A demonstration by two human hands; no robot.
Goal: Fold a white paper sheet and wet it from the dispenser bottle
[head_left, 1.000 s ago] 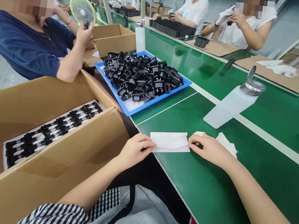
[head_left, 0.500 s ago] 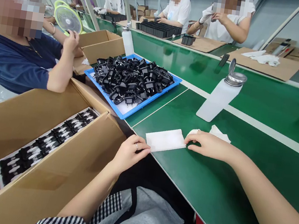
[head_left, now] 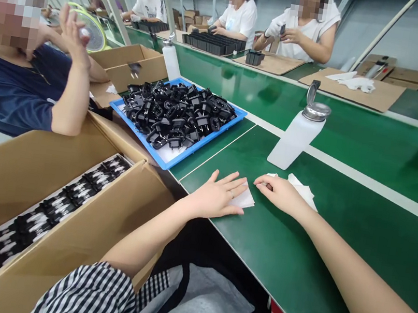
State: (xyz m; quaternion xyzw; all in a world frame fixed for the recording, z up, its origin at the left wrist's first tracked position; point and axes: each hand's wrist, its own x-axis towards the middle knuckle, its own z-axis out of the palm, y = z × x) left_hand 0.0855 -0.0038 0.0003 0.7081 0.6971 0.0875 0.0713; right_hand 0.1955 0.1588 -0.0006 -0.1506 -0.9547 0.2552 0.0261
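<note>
My left hand lies flat with fingers spread on a folded white cloth at the near edge of the green table; only a corner of the cloth shows. My right hand rests palm down just right of it, fingers curled on the table, over a second crumpled white cloth. I cannot make out anything held in it. A white dispenser bottle with a metal pump top stands just beyond my hands.
A blue tray heaped with black plug parts sits at the table's left edge. An open cardboard box of packed parts stands to my left. A person in dark blue sits beyond it; other workers sit along the far side.
My left hand moved from the cloth's left edge onto the cloth and flattened over it. My right hand shifted slightly left. The person on the left raised a hand.
</note>
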